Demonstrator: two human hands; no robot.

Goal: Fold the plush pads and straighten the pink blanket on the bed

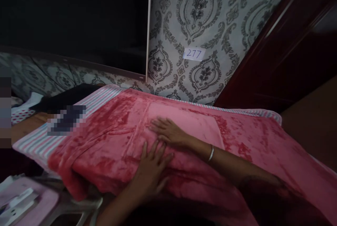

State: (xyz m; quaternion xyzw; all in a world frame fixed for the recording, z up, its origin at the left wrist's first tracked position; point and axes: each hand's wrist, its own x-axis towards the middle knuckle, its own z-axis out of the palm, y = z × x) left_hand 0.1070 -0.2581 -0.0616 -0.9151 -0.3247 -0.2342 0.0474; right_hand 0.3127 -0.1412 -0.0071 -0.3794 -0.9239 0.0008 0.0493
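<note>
A pink-red plush garment (181, 115) lies spread over a striped cloth (101, 97) on a raised surface. Its lighter rectangular panel sits near the middle, and darker brushed marks show in the pile around it. My left hand (153, 170) rests on the near part of the plush, fingers spread. Just beyond it, my right hand (170, 132) lies flat at the left side of the light panel, fingers stretched out. Both touch the fabric and hold nothing. Folds run along the near edge, where part of the plush hangs down.
A large dark television (73, 19) hangs on the patterned wall above. A paper label (194, 54) reads 277. Dark red wood (276, 43) slants at the right. A pink stool (39, 201) with small items stands at the lower left. One patch on the striped cloth is pixelated.
</note>
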